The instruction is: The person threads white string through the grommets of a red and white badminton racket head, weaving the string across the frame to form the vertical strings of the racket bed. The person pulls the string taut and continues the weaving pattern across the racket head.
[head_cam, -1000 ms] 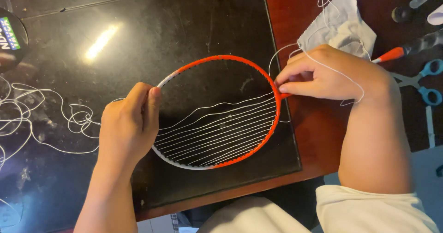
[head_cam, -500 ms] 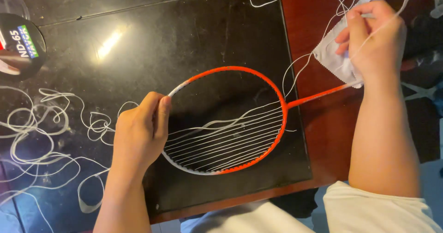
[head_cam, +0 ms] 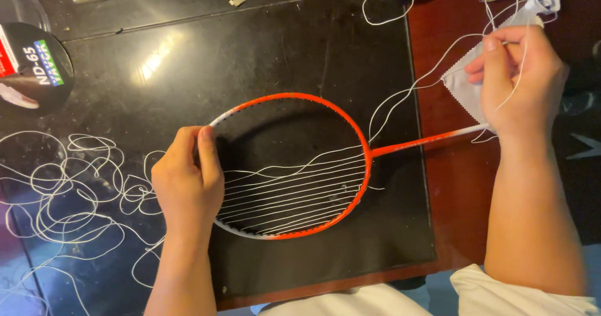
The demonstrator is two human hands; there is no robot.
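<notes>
In the head view, a badminton racket (head_cam: 294,166) with an orange frame lies flat on a black mat (head_cam: 263,47) that covers most of the worktop (head_cam: 457,191). The head of the racket is at the left, and its thin shaft (head_cam: 426,139) runs to the right and slightly upward, so the long axis goes across the view from the left hand toward the right hand. The left hand (head_cam: 188,184) is clenched on the left rim of the frame, fingers over the top, thumb on the inner side. The right hand (head_cam: 516,78) is raised above the far end of the shaft and grasps a light grey cloth (head_cam: 466,84) together with the white string (head_cam: 407,97), which goes from the hand down to the right side of the frame. Only the lower half of the head has strings; the upper half is open. The left hand is nearer to the racket head, the right hand is nearer to the handle end. Loose string (head_cam: 69,191) lies in many loops on the mat at the left, just beside the left hand. A round string reel (head_cam: 34,66) stands at the top left, well apart. The near edge of the mat is close to the person's body, so open room is mostly above the racket.
</notes>
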